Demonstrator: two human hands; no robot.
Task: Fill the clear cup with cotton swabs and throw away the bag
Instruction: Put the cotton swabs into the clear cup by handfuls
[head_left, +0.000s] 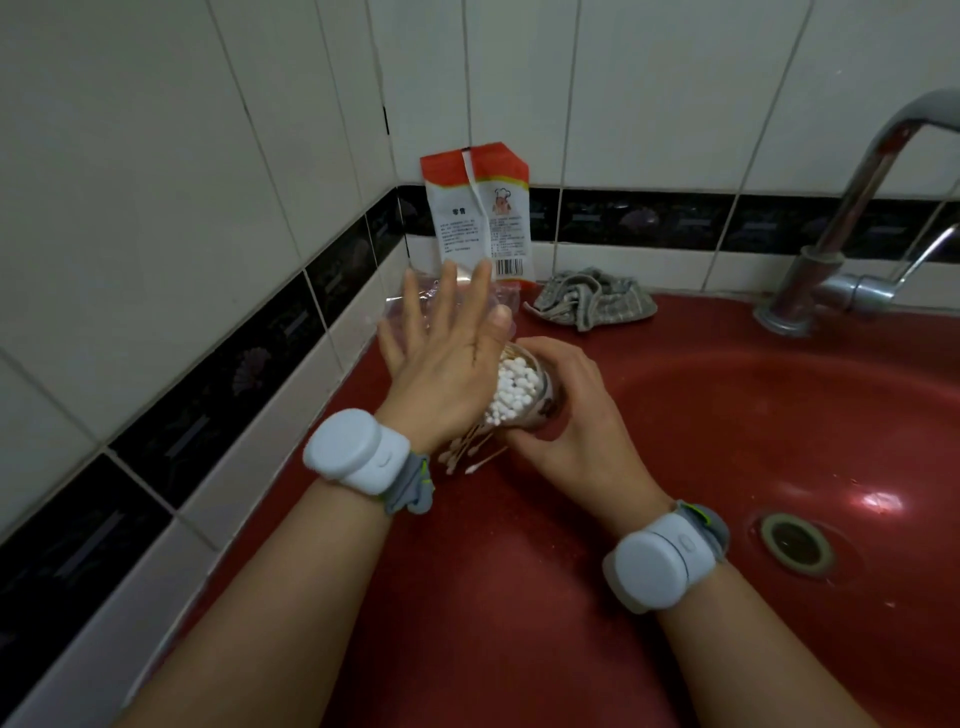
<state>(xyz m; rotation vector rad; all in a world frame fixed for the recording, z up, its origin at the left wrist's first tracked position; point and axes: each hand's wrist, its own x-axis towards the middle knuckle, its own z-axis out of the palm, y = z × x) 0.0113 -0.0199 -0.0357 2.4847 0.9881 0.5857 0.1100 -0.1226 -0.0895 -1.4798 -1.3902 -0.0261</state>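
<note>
A clear cup (545, 402) packed with white-tipped cotton swabs (511, 395) stands tilted on the red sink counter. My right hand (576, 415) grips the cup from the right side and bottom. My left hand (447, 353) hovers flat with fingers spread, its palm at the cup's mouth and over the swab tips. A few loose swabs (470, 454) lie on the counter below the cup. A crumpled clear plastic bag (410, 306) lies behind my left hand, mostly hidden by it.
An orange and white printed packet (480, 223) leans on the tiled wall. A grey striped cloth (592, 301) lies beside it. The chrome faucet (852, 249) stands at the right, above the red basin with its drain (797, 543).
</note>
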